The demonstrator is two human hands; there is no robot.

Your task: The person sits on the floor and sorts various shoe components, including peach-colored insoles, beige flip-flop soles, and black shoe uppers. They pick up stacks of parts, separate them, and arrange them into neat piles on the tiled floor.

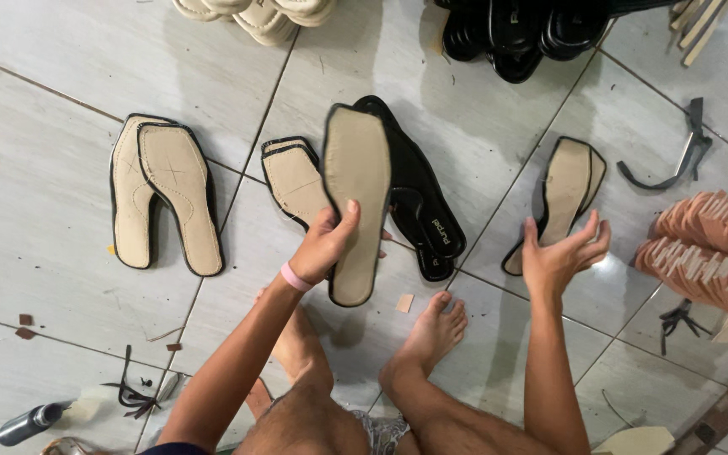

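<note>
- Head view: a beige insole with black edging [355, 202] was held in the left hand [323, 244], the fingers wrapped round its lower half with the thumb across the beige face.
- The held insole's long axis ran nearly upright in the frame, the squared toe pointing away from the person and the heel end down toward the feet [381, 337].
- The right hand [562, 253] was seen open, fingers spread and clasped on nothing, hovering just below a stacked pair of insoles [564, 194] on the tiled floor [44, 236].
- That stack lay tilted, its long axis running from lower left to upper right, and the right hand was clearly the nearer of the two hands to it.
- A black slip-on shoe [419, 202] lay on the floor just behind the held insole, partly hidden by it.
- Counted on the floor: one stacked pair of insoles at the left [162, 194], one stacked pair [292, 177] just left of the held one, and the stack by the right hand; three stacks, with one more insole in hand.
- A heap of black shoes [516, 34] and a heap of pale soles [254, 15] were cut off by the top edge, so they could not be counted.
- A pile of pinkish cut pieces [709, 244] sat at the right edge, and a dark bottle [31, 423] lay at lower left.
</note>
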